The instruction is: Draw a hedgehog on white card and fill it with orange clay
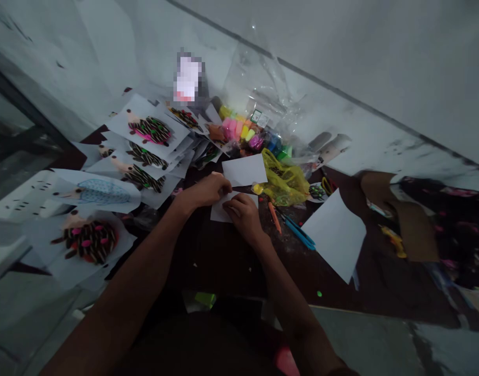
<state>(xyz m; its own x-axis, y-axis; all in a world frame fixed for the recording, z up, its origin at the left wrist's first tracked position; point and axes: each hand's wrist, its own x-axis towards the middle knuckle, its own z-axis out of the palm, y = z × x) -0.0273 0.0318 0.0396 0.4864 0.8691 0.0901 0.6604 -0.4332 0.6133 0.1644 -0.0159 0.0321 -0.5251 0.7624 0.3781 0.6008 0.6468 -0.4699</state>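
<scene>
My left hand [211, 188] is over the upper left edge of a small white sheet of paper [219, 213], its fingers curled together. My right hand [242, 213] is at the sheet's right side with thumb and fingers pinched. The fingertips of both hands nearly meet above the paper, and what they hold, if anything, is too small and dark to make out. Just behind them lies another white sheet [245, 170]. To the right are an orange stick-like tool [275, 218] and blue-handled scissors [299, 234].
Paper sheets bearing clay hedgehogs [150, 128] are piled at the left. Clear bags of coloured clay [247, 130] and a yellow plastic bag [286, 180] stand at the back. A large white sheet [338, 237] and brown cardboard [417, 230] lie right. The table's front edge [341, 310] is near.
</scene>
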